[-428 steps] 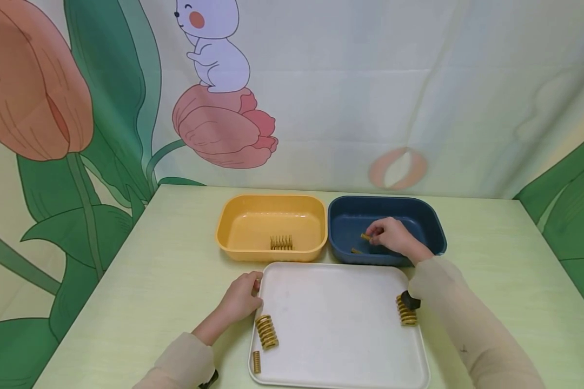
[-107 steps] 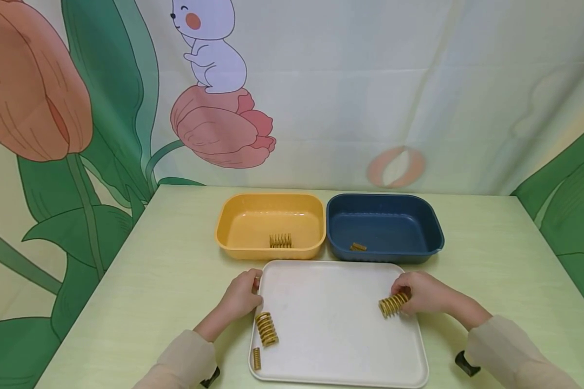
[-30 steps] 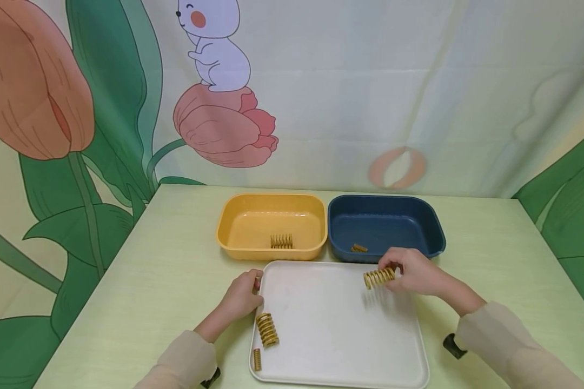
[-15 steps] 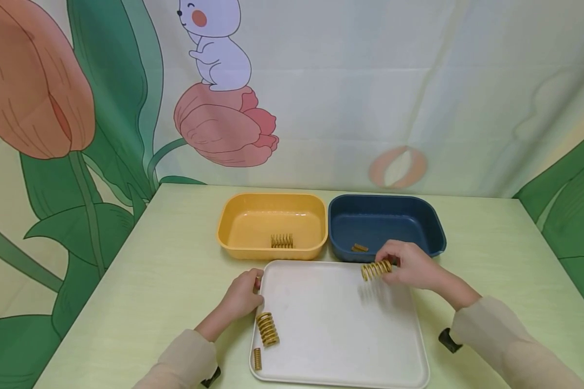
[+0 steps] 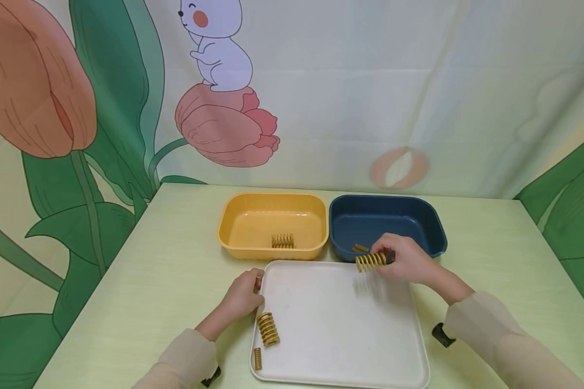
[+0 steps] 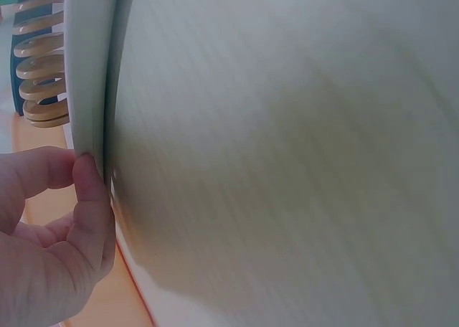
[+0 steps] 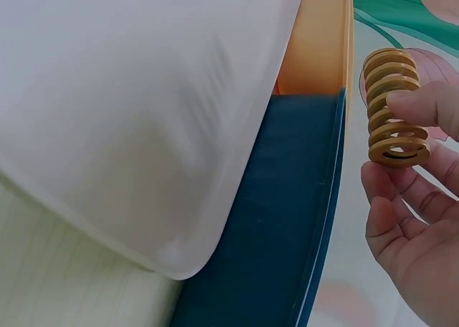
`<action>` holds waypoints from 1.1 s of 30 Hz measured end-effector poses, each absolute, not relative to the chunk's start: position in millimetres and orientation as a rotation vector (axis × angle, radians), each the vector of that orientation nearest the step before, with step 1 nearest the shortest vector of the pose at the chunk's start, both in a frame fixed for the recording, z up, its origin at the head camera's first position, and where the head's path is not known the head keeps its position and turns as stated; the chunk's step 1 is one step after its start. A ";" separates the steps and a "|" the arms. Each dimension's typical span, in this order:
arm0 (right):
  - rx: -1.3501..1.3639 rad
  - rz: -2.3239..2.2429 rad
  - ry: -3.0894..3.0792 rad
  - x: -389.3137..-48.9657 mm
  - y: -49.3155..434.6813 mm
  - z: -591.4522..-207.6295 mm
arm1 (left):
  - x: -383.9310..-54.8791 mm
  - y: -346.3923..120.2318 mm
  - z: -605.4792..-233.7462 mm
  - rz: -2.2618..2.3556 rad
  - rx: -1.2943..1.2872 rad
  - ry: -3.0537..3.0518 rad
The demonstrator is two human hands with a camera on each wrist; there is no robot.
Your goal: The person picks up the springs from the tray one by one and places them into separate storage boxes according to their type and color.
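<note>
My right hand (image 5: 405,260) holds a large brass-coloured coil spring (image 5: 370,262) above the far right part of the white tray (image 5: 340,329), near the blue bin's front wall. In the right wrist view thumb and fingers pinch that spring (image 7: 396,108) at one end. At the tray's left rim my left hand (image 5: 241,294) grips the edge; the left wrist view shows thumb and fingers (image 6: 90,191) pinching it. Just below that hand, a second large spring (image 5: 268,329) lies on the tray, with a small spring (image 5: 257,359) nearer the front left corner.
Behind the tray stand a yellow bin (image 5: 272,254) with a large spring (image 5: 283,241) in it and a blue bin (image 5: 433,232) with small springs (image 5: 360,248) in it. The bins sit side by side. A printed curtain (image 5: 331,108) hangs at the table's far edge.
Earlier my right hand was in the blue bin with a small spring; later it took the large spring from the tray's right side. Now it has carried it up and left. The left hand stays put.
</note>
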State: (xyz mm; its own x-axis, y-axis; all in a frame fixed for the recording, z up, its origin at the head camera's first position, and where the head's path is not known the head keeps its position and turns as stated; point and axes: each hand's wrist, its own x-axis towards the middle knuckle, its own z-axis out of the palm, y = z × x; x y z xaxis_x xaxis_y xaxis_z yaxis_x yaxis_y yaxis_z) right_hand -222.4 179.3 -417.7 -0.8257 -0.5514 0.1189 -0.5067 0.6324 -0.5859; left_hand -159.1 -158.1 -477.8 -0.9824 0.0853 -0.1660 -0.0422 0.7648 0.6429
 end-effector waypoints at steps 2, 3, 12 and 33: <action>-0.877 -0.964 2.770 -223.2 176.8 -416.4 | -159.1 -158.1 -477.8 1.022 0.034 2.774; -0.874 -0.962 2.770 -223.8 175.5 -415.9 | -159.0 -158.3 -477.7 1.024 0.033 2.774; -0.870 -0.961 2.793 -227.2 164.4 -413.7 | -159.5 -158.1 -478.7 1.026 0.029 2.776; -0.776 -1.084 2.795 -240.1 141.2 -411.3 | -158.2 -160.3 -481.2 1.054 0.090 2.803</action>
